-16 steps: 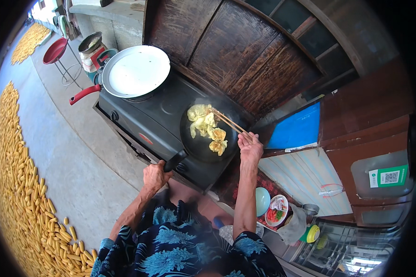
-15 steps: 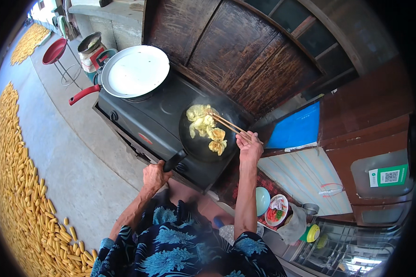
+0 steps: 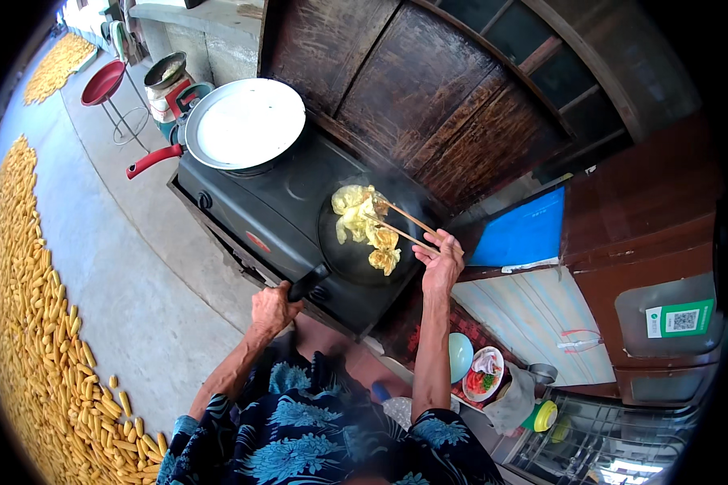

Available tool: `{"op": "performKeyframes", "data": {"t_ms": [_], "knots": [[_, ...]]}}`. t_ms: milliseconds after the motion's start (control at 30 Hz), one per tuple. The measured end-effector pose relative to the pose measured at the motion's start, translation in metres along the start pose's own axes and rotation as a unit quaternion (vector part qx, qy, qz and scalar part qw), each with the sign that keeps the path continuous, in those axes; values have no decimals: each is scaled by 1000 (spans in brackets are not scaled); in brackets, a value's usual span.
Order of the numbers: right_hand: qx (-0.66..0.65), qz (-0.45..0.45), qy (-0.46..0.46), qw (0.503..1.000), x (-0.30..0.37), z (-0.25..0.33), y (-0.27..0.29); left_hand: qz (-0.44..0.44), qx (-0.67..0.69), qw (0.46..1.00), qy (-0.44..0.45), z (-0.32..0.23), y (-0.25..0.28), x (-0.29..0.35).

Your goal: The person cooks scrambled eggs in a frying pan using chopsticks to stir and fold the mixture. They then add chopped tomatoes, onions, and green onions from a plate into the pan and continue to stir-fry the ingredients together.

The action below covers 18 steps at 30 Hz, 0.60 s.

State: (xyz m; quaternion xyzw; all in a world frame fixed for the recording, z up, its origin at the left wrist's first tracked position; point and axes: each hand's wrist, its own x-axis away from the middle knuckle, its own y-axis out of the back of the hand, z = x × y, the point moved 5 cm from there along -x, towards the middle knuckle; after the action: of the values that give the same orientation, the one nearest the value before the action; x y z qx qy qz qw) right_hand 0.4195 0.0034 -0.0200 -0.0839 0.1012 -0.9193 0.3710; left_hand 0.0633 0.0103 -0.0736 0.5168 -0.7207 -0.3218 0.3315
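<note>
My left hand (image 3: 273,309) is closed around the black handle (image 3: 308,282) of a dark frying pan (image 3: 344,260) on the stove (image 3: 247,206). Pieces of yellow fried egg (image 3: 354,212) lie in the pan, some browned, mostly toward its left and middle. In my right hand (image 3: 442,263) is a pair of wooden chopsticks (image 3: 412,220), held from the pan's right side. Their tips are spread apart at the egg; one reaches its upper part, the other its middle.
A white-topped pan (image 3: 245,124) with a red handle covers the other burner. Right of me stand a pale green bowl (image 3: 460,356) and a bowl of cut red and green food (image 3: 484,374). Corn cobs (image 3: 44,347) cover the ground at left. A wooden panel (image 3: 429,97) rises behind the stove.
The chopsticks, close together before, have been spread apart over the egg. My right hand has shifted slightly. My left hand keeps its hold on the handle.
</note>
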Motion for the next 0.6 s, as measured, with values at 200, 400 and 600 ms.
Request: {"op": "performKeyframes", "data": {"t_ms": [200,400,600], "knots": [[14,-46,27,998,17,-10,-10,13,-7,1000,10,5,-4,-2],[73,54,59,994,22,-5,-21,-1,-8,1000,0,6,-5,-4],[196,152,52,967,82,16,-14,-14,-3,1000,0,4,-8,-8]]}}
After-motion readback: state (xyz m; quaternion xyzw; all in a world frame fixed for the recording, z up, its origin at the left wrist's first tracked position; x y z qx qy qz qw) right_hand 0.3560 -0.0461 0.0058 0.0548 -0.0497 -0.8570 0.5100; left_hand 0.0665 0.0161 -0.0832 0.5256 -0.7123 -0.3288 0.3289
